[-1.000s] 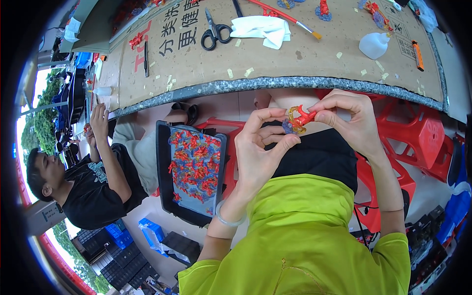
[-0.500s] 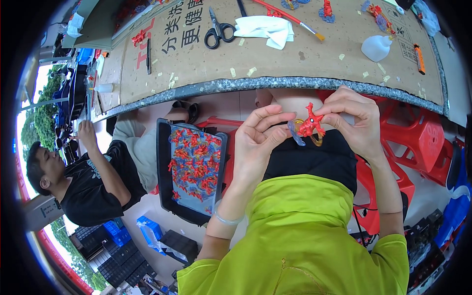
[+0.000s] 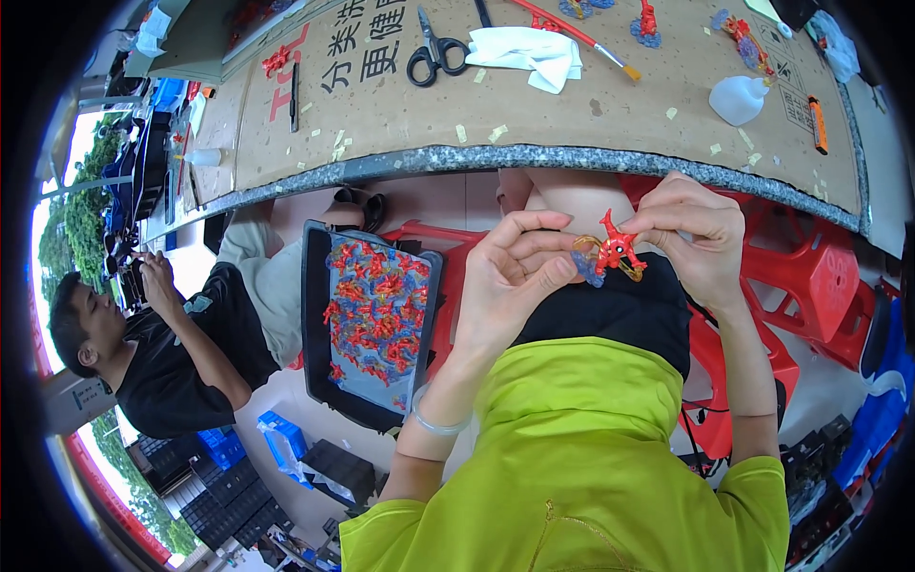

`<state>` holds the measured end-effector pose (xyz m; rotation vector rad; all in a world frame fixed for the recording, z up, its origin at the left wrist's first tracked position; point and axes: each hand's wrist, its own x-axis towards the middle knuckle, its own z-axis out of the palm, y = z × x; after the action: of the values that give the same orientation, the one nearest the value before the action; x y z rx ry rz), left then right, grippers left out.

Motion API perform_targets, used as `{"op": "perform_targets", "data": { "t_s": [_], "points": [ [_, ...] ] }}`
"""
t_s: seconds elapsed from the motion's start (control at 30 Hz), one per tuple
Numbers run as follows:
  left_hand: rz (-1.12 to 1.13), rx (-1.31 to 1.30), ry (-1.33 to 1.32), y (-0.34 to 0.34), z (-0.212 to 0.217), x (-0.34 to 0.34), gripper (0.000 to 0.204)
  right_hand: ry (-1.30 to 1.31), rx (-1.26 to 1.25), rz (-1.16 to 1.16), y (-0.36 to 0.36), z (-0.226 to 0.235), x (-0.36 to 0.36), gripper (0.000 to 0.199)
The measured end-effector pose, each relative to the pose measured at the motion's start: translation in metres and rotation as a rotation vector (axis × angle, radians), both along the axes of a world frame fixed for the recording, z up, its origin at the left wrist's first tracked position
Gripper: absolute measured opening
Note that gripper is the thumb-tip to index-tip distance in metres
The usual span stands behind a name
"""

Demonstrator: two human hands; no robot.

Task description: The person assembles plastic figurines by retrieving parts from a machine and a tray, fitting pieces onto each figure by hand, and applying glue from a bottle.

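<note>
A small red toy figurine (image 3: 620, 248) with a translucent blue base and yellow loops is held in front of my lap, below the table edge. My right hand (image 3: 694, 224) pinches its red upper part between thumb and fingertips. On the other side, the curled fingers and thumb of my left hand (image 3: 519, 267) meet at the edge of the blue base; their exact contact is partly hidden. Left of my arm, a black tray (image 3: 313, 329) holds many similar red and blue figurines.
On the cardboard-covered table (image 3: 400, 119) lie black scissors (image 3: 437, 59), a white cloth (image 3: 524, 57), a red-handled brush (image 3: 596, 48), a white bottle (image 3: 739, 98) and an orange cutter (image 3: 818, 126). Red stools (image 3: 810, 257) stand at right. A person in black (image 3: 181, 357) sits at left.
The figurine has turned and shifted slightly right and down in my hands. My left fingers have spread a little. The person at left has moved a raised hand slightly lower.
</note>
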<state>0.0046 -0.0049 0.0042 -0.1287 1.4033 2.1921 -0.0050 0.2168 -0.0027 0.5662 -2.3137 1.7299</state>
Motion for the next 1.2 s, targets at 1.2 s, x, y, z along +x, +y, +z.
{"op": "perform_targets", "data": {
  "t_s": [1.2],
  "points": [
    [0.549,0.001,-0.123,-0.116,-0.029,0.055,0.034,0.338,0.792,-0.078,-0.056,-0.126,-0.022,0.014]
  ]
}}
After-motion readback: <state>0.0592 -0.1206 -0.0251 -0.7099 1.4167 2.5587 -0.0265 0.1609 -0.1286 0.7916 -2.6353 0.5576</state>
